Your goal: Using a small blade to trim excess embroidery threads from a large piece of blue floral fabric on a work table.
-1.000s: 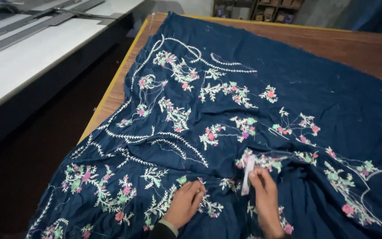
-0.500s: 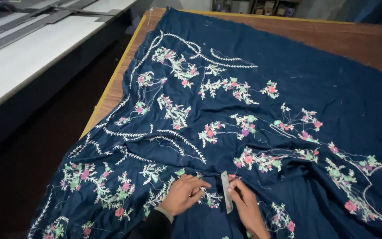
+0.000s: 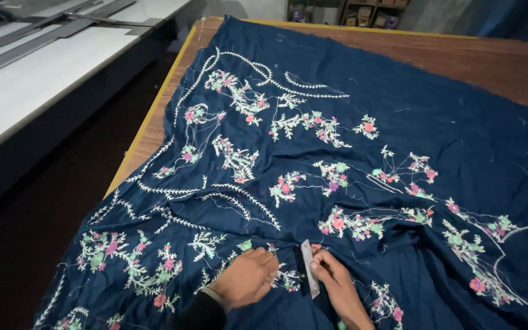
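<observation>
A navy embroidered cloth with pink-and-green floral stitching (image 3: 349, 183) lies spread flat; a thin pale metal blade (image 3: 308, 275) rests tilted on it.

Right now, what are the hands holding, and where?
The right hand pinches a small silvery metal blade near its lower end; the left hand lies flat on the dark blue embroidered cloth.

Wooden counter (image 3: 472, 58) with a yellow edge runs under everything. Off to the left, a long white machine bed (image 3: 44, 79) with grey rails. Shelves (image 3: 337, 11) sit far back, dim.
</observation>
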